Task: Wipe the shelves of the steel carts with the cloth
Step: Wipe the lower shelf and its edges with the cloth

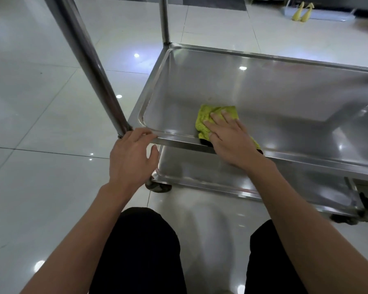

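A steel cart stands on the tiled floor in front of me. Its middle shelf [274,88] is a shallow steel tray with a raised rim. A yellow-green cloth [208,117] lies on that shelf near the front edge. My right hand [227,136] presses flat on the cloth with straight fingers. My left hand [130,155] holds the shelf's front left corner rim, fingers curled over the edge and thumb below it, beside the cart's upright post [87,60]. A lower shelf [200,168] shows underneath.
A second post [165,20] rises at the shelf's far left corner. A castor wheel [158,186] sits under the near left corner, another at the right. My knees in black trousers are at the bottom. Yellow objects [303,11] lie on the floor far back.
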{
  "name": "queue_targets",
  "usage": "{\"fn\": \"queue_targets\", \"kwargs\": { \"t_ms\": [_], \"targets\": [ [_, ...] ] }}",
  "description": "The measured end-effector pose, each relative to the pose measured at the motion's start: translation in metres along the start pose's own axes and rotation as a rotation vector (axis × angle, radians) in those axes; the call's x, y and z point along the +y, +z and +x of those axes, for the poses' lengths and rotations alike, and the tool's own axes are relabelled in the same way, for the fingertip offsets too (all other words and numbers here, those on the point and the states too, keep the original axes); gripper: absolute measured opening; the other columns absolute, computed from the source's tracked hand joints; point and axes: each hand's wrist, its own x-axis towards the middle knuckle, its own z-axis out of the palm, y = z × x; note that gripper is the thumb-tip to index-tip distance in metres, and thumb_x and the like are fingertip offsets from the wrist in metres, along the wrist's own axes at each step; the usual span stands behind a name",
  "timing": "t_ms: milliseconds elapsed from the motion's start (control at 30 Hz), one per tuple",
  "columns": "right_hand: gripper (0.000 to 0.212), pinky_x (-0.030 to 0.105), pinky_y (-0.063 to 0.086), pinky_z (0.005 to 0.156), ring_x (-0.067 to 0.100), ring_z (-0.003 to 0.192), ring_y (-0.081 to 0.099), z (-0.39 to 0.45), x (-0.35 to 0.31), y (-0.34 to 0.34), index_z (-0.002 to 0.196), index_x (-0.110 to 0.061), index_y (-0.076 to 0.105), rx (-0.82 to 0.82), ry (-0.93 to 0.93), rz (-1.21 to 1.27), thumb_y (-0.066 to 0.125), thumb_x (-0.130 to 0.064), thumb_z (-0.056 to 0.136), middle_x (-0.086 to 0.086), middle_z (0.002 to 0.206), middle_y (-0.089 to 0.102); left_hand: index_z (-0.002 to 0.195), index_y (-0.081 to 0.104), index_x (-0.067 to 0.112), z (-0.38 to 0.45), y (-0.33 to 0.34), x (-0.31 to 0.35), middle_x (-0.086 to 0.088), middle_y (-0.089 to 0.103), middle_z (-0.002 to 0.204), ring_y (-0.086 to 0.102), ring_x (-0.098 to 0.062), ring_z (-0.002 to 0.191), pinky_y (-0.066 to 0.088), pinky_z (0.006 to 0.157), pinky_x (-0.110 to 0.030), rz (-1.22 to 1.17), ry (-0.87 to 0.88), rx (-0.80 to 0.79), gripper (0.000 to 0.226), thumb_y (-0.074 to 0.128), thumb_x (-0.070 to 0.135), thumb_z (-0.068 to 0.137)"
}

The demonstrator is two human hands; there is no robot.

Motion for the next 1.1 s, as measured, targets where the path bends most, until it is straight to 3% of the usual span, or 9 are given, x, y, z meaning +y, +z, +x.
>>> {"fn": "queue_targets", "kwargs": {
  "t_ms": [133,267,400,533,733,900,1100],
  "targets": [
    [0.048,0.046,0.004,0.122,0.021,0.152,0.007,0.033,-0.037,0.008,0.148,-0.034,0.038,-0.068,-0.095,0.026,0.031,-0.027,0.101,-0.006,0.164,0.021,0.117,0.073,0.024,-0.004,-0.004,-0.007,-0.008,0.059,0.122,0.053,-0.032,0.115,0.041,0.084,-0.046,0.101,0.024,-0.021,0.036,0.066,0.013,0.084],
    [0.050,0.047,-0.001,0.123,0.021,0.153,0.002,0.065,-0.078,0.014,0.150,-0.036,0.035,-0.155,-0.213,0.068,0.028,-0.025,0.102,-0.006,0.165,0.016,0.119,0.071,0.028,-0.004,-0.007,-0.012,0.000,0.063,0.116,0.057,-0.026,0.109,0.040,0.081,-0.040,0.126,0.003,-0.058,0.037,0.056,0.026,0.085],
    [0.049,0.048,0.001,0.123,0.019,0.153,0.000,0.091,-0.111,0.018,0.150,-0.039,0.035,-0.195,-0.312,0.079,0.026,-0.025,0.104,-0.008,0.165,0.014,0.125,0.068,0.022,-0.006,-0.008,-0.020,0.002,0.064,0.129,0.055,-0.024,0.127,0.046,0.080,-0.040,0.098,0.009,-0.065,0.042,0.055,0.027,0.085],
    [0.049,0.047,0.005,0.123,0.019,0.153,0.003,0.092,-0.110,0.021,0.149,-0.038,0.036,-0.158,-0.341,0.063,0.027,-0.024,0.103,-0.007,0.164,0.017,0.130,0.062,0.020,-0.009,-0.007,-0.020,-0.002,0.056,0.136,0.054,-0.025,0.125,0.046,0.074,-0.040,0.210,0.044,-0.104,0.045,0.060,0.024,0.085],
    [0.049,0.043,0.004,0.123,0.020,0.153,0.006,0.066,-0.083,0.019,0.149,-0.036,0.037,-0.086,-0.264,0.104,0.029,-0.024,0.103,-0.006,0.164,0.020,0.132,0.059,0.023,-0.007,-0.014,-0.010,-0.001,0.053,0.135,0.052,-0.023,0.125,0.044,0.074,-0.039,0.279,0.037,-0.166,0.046,0.057,0.027,0.086],
    [0.048,0.042,0.011,0.122,0.022,0.152,0.012,0.037,-0.044,0.012,0.150,-0.033,0.038,-0.031,-0.154,0.048,0.032,-0.026,0.102,-0.005,0.163,0.023,0.133,0.058,0.024,-0.005,-0.019,0.001,0.000,0.050,0.135,0.052,-0.023,0.121,0.041,0.083,-0.042,0.257,-0.024,-0.209,0.043,0.055,0.028,0.090],
    [0.048,0.041,0.016,0.121,0.022,0.151,0.013,0.004,-0.001,0.000,0.151,-0.033,0.036,0.002,-0.021,-0.022,0.031,-0.029,0.103,-0.005,0.163,0.023,0.110,0.072,0.022,0.019,-0.012,0.035,0.000,0.061,0.120,0.050,-0.026,0.116,0.038,0.093,-0.046,0.243,-0.089,-0.165,0.031,0.048,0.035,0.094]
  ]
}}
